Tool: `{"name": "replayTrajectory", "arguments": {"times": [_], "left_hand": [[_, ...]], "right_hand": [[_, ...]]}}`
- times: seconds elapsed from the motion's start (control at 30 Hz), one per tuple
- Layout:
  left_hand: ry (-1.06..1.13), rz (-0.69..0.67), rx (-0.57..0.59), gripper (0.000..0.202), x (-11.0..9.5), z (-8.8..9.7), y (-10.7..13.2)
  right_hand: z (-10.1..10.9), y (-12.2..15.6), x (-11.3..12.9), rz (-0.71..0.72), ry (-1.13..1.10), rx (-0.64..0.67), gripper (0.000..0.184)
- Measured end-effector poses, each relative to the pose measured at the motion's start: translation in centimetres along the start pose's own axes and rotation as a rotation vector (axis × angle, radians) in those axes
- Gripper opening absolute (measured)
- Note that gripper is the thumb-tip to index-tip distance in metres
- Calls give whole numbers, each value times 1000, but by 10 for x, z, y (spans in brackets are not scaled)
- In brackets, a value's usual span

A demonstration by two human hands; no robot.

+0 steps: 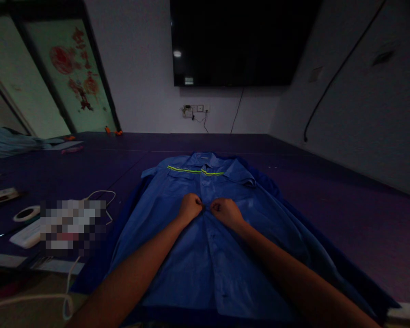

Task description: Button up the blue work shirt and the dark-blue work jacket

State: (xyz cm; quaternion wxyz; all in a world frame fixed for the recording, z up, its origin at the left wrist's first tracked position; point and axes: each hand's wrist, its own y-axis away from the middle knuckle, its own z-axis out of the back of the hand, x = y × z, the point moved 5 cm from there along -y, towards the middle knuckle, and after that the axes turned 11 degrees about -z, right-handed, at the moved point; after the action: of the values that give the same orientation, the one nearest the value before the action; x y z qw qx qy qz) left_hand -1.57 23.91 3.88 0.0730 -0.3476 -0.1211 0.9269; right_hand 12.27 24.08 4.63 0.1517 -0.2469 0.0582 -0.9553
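A blue short-sleeved work shirt [177,255] with yellow-green stripes across its chest lies front up, its collar at the far end. Under it spreads a darker blue cloth [341,269]. At mid-front, my left hand [190,207] is closed with its fingers pinching the edge of the button placket. Just to the right, my right hand [227,212] is also closed, pinching the placket close to the other hand. The bit of cloth or button between the fingertips is too small to make out. Below the hands, the placket runs down toward me with buttonholes along it.
The shirt lies on a purple table [328,182]. On the left are a roll of tape [27,213], a white power strip [25,234] with a cable [69,282], and a blurred-out patch. Striped cloth [13,142] sits far left. A large screen [239,43] hangs on the wall.
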Motion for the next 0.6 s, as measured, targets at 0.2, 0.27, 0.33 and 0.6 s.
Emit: {"name": "replayTrajectory", "arguments": {"times": [0.2, 0.27, 0.33, 0.6], "left_hand": [[-7, -4, 12, 5, 1, 0, 0], [-8, -6, 14, 5, 0, 0, 0], [-9, -7, 14, 6, 0, 0, 0], [-21, -16, 20, 6, -1, -1, 0]], "right_hand": [[1, 1, 3, 40, 12, -39, 17], [2, 2, 4, 49, 24, -31, 16], [3, 1, 4, 38, 40, -14, 15], [2, 2, 4, 30, 81, 27, 16]]}}
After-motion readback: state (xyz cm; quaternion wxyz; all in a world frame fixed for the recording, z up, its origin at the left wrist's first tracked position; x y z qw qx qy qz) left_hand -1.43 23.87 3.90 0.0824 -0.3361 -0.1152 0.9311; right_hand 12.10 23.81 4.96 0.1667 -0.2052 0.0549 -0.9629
